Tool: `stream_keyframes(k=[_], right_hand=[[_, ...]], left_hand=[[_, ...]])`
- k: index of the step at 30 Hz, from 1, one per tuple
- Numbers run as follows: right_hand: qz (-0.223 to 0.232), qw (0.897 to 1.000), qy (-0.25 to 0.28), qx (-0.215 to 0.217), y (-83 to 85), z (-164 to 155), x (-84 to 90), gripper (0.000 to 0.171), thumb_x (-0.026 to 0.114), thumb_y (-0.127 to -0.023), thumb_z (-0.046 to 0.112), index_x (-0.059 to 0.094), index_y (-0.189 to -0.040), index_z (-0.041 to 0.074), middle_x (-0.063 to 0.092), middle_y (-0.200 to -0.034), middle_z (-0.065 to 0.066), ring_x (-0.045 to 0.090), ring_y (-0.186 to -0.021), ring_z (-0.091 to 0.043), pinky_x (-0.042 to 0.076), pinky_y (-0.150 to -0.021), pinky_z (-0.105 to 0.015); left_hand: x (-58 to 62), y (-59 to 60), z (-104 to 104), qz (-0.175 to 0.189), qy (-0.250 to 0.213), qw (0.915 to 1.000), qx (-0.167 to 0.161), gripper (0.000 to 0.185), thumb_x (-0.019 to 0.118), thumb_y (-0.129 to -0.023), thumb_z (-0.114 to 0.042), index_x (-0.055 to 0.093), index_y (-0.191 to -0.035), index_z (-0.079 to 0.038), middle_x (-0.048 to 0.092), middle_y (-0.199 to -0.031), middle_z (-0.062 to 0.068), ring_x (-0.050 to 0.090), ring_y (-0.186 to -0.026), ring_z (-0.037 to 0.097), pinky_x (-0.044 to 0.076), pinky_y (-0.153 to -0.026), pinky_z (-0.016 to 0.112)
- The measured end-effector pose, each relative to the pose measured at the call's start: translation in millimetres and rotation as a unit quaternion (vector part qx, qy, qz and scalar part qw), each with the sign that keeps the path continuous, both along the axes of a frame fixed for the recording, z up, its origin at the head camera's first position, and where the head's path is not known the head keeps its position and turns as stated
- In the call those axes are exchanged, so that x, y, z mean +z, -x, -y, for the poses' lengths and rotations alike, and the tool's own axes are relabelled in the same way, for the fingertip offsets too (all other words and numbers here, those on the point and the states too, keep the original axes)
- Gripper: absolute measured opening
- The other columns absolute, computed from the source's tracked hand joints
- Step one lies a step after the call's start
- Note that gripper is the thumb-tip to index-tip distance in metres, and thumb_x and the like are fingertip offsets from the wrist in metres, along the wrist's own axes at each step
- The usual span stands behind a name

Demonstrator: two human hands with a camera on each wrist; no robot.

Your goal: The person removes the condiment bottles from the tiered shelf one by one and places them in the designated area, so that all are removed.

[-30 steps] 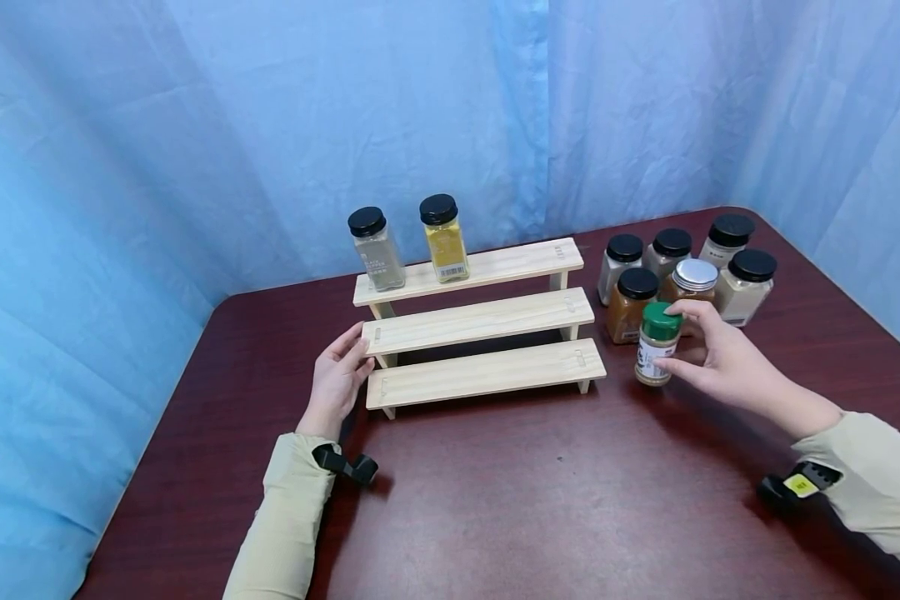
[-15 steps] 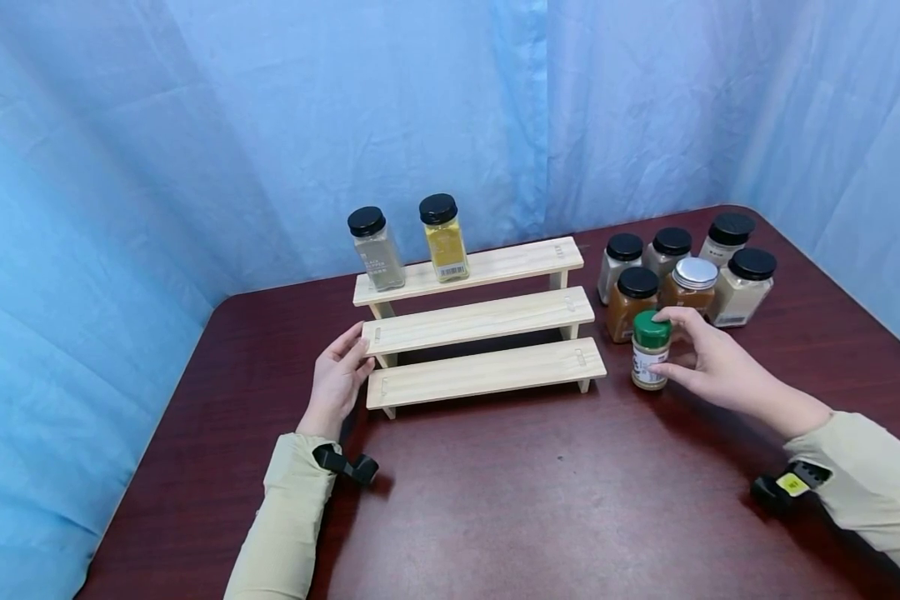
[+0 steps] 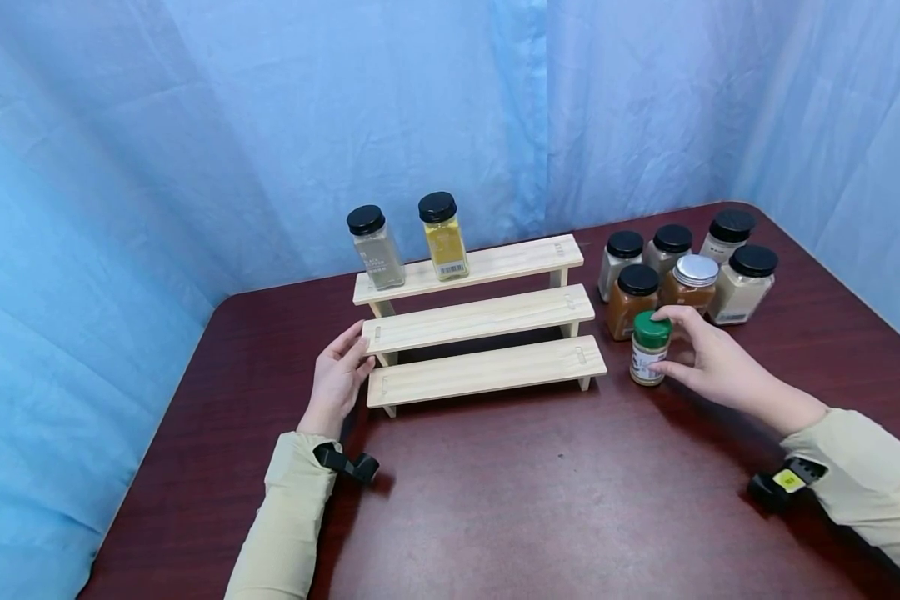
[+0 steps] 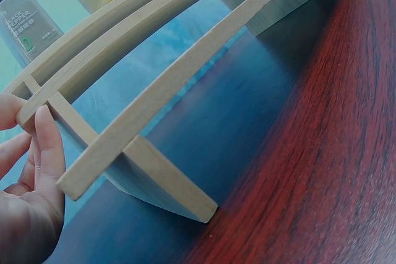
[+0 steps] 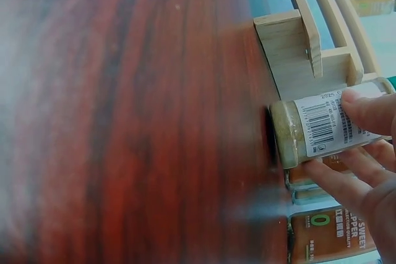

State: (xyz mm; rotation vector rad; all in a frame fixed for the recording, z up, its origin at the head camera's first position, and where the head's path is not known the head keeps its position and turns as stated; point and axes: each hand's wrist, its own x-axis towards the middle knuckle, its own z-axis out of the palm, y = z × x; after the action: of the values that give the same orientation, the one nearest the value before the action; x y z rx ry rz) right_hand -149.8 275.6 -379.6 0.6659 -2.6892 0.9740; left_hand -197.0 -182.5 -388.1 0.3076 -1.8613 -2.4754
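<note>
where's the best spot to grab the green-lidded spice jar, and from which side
Grip the green-lidded spice jar round its labelled middle, coming from its right and front, as the right hand does. It stands upright, the rack flanks its left, and the brown spice jar crowds in behind.

Left hand [image 3: 337, 379] flat, right hand [image 3: 708, 354] fingers curled.

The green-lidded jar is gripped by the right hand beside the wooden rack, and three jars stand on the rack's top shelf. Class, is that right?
Not quite. The top shelf of the wooden rack holds two jars, not three, as the head view shows. The rest stands: the right hand grips the green-lidded jar beside the rack.
</note>
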Motion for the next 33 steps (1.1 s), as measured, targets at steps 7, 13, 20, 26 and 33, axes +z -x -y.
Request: stream_keyframes(k=[7,13,20,26,33], right_hand=[[0.002,1.0,-0.007,-0.016,0.1,-2,2.4,0.07,0.077,-0.071,-0.009,0.034,-0.126,0.0,0.052,-0.111,-0.023,0.061,-0.095,-0.043,0.055,-0.067,-0.045],[-0.002,0.999,-0.017,-0.031,-0.8,-3,5.8,0.064,0.078,-0.072,-0.005,0.039,-0.122,0.001,0.055,-0.108,-0.021,0.061,-0.092,-0.039,0.055,-0.068,-0.047],[-0.006,1.0,-0.009,-0.026,-1.0,-2,6.4,0.059,0.08,-0.072,-0.001,0.044,-0.119,0.001,0.054,-0.109,-0.016,0.06,-0.095,-0.026,0.054,-0.074,-0.048],[-0.029,0.999,-0.015,-0.019,-0.1,-3,10.4,0.055,0.082,-0.07,0.002,0.049,-0.114,0.003,0.053,-0.107,-0.009,0.036,-0.097,0.018,0.047,-0.078,-0.007],[-0.042,0.999,-0.017,0.004,1.3,-5,15.8,0.058,0.084,-0.067,0.002,0.052,-0.116,0.003,0.053,-0.108,-0.006,0.036,-0.098,0.016,0.037,-0.079,0.002]], left_hand=[[0.7,1.2,0,0.001,0.009,1.0,0.0,0.045,0.048,-0.098,-0.003,0.04,-0.142,-0.001,0.053,-0.092,-0.005,0.054,-0.067,0.002,0.047,-0.061,0.013],[0.4,2.3,0,0.002,0.012,0.9999,0.002,0.046,0.048,-0.098,-0.003,0.04,-0.142,-0.001,0.053,-0.091,-0.005,0.054,-0.068,0.002,0.047,-0.062,0.013],[-1.3,0.6,0,0.013,0.016,0.9998,0.001,0.046,0.049,-0.098,-0.005,0.04,-0.143,-0.002,0.055,-0.092,-0.007,0.055,-0.07,0.003,0.048,-0.063,0.013],[0.2,-1.0,0,0.008,0.009,0.9999,-0.001,0.046,0.049,-0.097,-0.004,0.04,-0.143,-0.002,0.057,-0.092,-0.009,0.054,-0.07,0.002,0.047,-0.063,0.013],[1.2,-1.2,0,0.009,0.008,0.9999,-0.001,0.046,0.049,-0.097,-0.004,0.04,-0.143,-0.002,0.057,-0.094,-0.008,0.055,-0.07,0.003,0.048,-0.063,0.014]])
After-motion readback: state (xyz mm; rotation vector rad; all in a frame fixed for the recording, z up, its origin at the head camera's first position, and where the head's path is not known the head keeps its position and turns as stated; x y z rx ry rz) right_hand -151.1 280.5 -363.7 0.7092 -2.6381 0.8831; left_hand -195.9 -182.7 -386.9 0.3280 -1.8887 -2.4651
